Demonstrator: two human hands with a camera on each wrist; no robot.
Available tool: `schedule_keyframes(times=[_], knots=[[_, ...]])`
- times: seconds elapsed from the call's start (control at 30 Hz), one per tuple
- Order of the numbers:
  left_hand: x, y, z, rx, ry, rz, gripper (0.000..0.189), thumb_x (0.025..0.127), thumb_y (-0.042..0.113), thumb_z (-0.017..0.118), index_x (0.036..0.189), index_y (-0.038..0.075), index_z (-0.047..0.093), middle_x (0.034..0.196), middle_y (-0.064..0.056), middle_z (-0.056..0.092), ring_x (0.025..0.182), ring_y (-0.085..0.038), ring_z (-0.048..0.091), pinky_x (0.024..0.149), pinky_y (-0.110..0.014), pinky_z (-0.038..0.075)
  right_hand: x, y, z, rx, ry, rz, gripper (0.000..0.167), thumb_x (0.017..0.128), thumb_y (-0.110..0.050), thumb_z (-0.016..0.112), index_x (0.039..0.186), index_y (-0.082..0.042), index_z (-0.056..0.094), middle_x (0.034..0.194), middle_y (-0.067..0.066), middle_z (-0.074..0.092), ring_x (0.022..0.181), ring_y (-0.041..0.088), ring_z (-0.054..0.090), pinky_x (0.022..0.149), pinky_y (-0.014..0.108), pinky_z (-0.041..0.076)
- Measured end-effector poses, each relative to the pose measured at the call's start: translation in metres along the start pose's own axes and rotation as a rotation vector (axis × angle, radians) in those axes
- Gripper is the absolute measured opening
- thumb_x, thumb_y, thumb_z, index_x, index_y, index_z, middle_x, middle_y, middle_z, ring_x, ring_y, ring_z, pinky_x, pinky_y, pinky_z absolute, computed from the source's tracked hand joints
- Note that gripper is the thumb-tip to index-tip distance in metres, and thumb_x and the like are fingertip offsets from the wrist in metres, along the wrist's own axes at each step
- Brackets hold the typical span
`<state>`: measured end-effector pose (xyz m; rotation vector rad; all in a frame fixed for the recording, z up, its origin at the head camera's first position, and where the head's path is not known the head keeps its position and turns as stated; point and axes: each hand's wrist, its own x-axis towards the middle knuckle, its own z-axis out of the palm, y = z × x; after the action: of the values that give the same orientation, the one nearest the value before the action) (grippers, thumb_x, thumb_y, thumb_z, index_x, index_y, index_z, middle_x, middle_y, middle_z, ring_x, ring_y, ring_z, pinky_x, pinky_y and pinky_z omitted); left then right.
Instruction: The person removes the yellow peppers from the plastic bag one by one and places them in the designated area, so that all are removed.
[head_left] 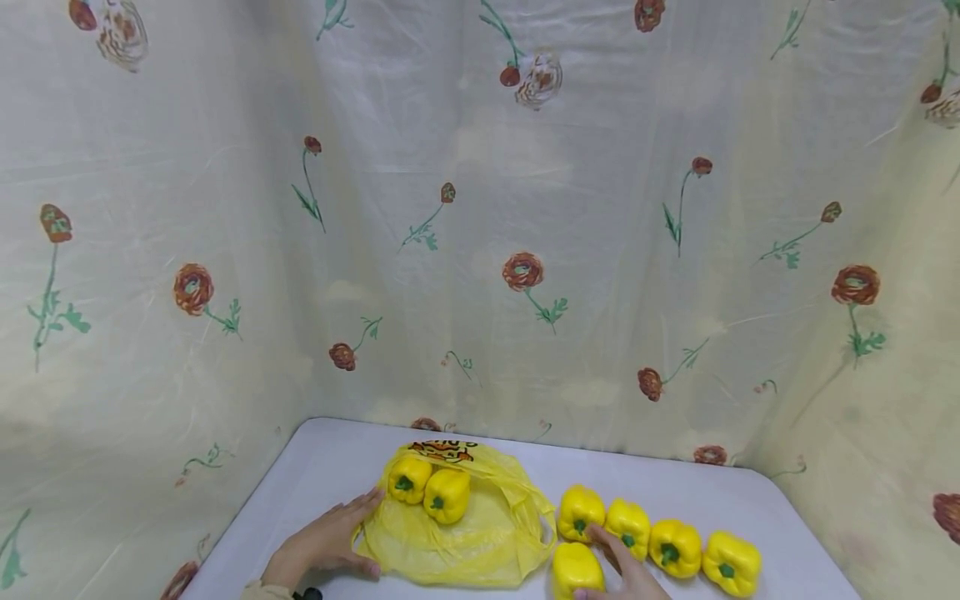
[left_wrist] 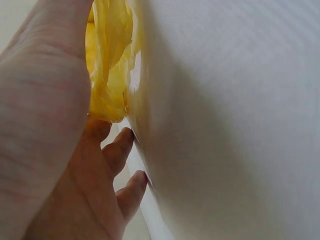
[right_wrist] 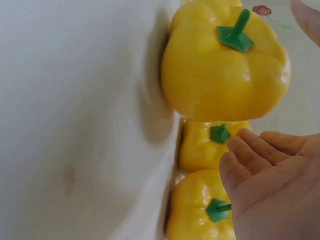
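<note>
A yellow plastic bag (head_left: 480, 557) lies on its side on the table, its mouth facing the near side. Inside it, two yellow bell peppers (head_left: 447, 497) with green stems sit at the left. My left hand (head_left: 330, 535) rests along the bag's left edge, fingers extended and thumb spread; the left wrist view shows its fingertips at the tabletop beside the bag (left_wrist: 112, 65). To the right of the bag stands another bell pepper (head_left: 576, 570), nearest to me. Around its right side is my right hand (head_left: 628, 577), its fingers nearly straight and apart from the pepper (right_wrist: 225, 80) in the right wrist view.
Several more yellow bell peppers (head_left: 677, 547) stand in a slanting row to the right of the bag, behind the right hand. The white table (head_left: 330, 458) has rounded far corners. A flower-printed curtain (head_left: 585, 333) hangs behind it and along both sides.
</note>
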<state>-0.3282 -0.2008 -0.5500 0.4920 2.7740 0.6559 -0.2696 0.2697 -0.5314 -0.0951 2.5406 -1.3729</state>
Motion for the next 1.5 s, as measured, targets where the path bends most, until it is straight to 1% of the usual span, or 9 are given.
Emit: schedule_keyframes(times=[0.27,0.37,0.57,0.73,0.93,1.13,1.23,1.37,1.5], knots=[[-0.001,-0.001,0.001,-0.007,0.005,-0.008,0.121,0.059,0.066,0.077,0.153,0.012,0.025,0.160,-0.012,0.024,0.144,-0.039,0.028,0.118,-0.060,0.021,-0.005,-0.012,-0.004,-0.113,0.101,0.045,0.111,0.066,-0.058,0.080,0.151,-0.010,0.028,0.154,0.017,0.035,0.139,0.043,0.033,0.109,0.065,0.031],[-0.001,-0.001,0.001,-0.015,0.003,0.001,0.120,0.060,0.066,0.077,0.153,0.011,0.025,0.160,-0.012,0.024,0.144,-0.039,0.028,0.118,-0.061,0.021,-0.005,-0.015,-0.006,-0.113,0.110,0.046,0.109,0.067,-0.059,0.079,0.151,-0.011,0.028,0.155,0.017,0.034,0.139,0.043,0.032,0.110,0.066,0.029],[-0.001,-0.002,0.002,-0.023,-0.003,0.017,0.119,0.061,0.065,0.077,0.153,0.011,0.025,0.160,-0.013,0.023,0.144,-0.040,0.027,0.118,-0.061,0.021,-0.005,-0.024,-0.009,-0.055,0.122,-0.028,0.096,0.078,-0.050,0.075,0.151,-0.010,0.026,0.154,0.019,0.033,0.140,0.044,0.031,0.113,0.062,0.030],[0.000,-0.002,0.002,-0.007,-0.003,0.001,0.120,0.060,0.067,0.077,0.153,0.012,0.025,0.160,-0.012,0.024,0.144,-0.039,0.028,0.118,-0.061,0.021,-0.005,-0.038,-0.010,-0.002,0.143,-0.089,0.093,0.078,-0.047,0.076,0.149,-0.013,0.029,0.154,0.014,0.035,0.142,0.041,0.030,0.115,0.060,0.029],[0.001,-0.002,0.001,-0.001,-0.001,-0.009,0.121,0.059,0.068,0.076,0.153,0.012,0.025,0.160,-0.011,0.024,0.144,-0.039,0.028,0.118,-0.060,0.022,-0.001,-0.054,-0.006,0.050,0.155,-0.168,0.087,0.078,-0.043,0.077,0.148,-0.016,0.032,0.154,0.007,0.037,0.143,0.033,0.032,0.118,0.052,0.029],[0.001,-0.002,0.002,-0.002,0.001,0.009,0.120,0.060,0.067,0.076,0.153,0.012,0.024,0.160,-0.013,0.024,0.144,-0.040,0.028,0.118,-0.060,0.022,0.000,-0.067,0.001,0.042,0.165,-0.220,0.085,0.079,-0.039,0.078,0.148,-0.017,0.032,0.153,0.006,0.038,0.143,0.029,0.034,0.118,0.048,0.029],[0.001,-0.002,0.002,-0.003,0.001,0.003,0.120,0.060,0.067,0.076,0.153,0.012,0.024,0.159,-0.013,0.024,0.143,-0.040,0.028,0.118,-0.060,0.022,0.001,-0.071,0.004,0.043,0.172,-0.240,0.083,0.079,-0.037,0.078,0.147,-0.022,0.033,0.152,0.004,0.039,0.143,0.027,0.035,0.118,0.046,0.029],[0.000,-0.001,0.001,-0.008,0.002,0.000,0.121,0.059,0.067,0.076,0.153,0.012,0.024,0.160,-0.012,0.024,0.144,-0.040,0.028,0.118,-0.060,0.021,0.005,-0.076,0.009,0.055,0.171,-0.267,0.081,0.079,-0.037,0.078,0.147,-0.024,0.034,0.152,0.004,0.039,0.143,0.028,0.034,0.118,0.048,0.030],[0.000,-0.001,0.001,-0.006,0.002,0.006,0.120,0.060,0.067,0.076,0.153,0.012,0.024,0.160,-0.012,0.024,0.144,-0.039,0.028,0.118,-0.060,0.021,0.008,-0.079,0.014,0.073,0.149,-0.293,0.081,0.080,-0.036,0.078,0.147,-0.021,0.034,0.152,0.006,0.039,0.143,0.029,0.034,0.118,0.049,0.028]])
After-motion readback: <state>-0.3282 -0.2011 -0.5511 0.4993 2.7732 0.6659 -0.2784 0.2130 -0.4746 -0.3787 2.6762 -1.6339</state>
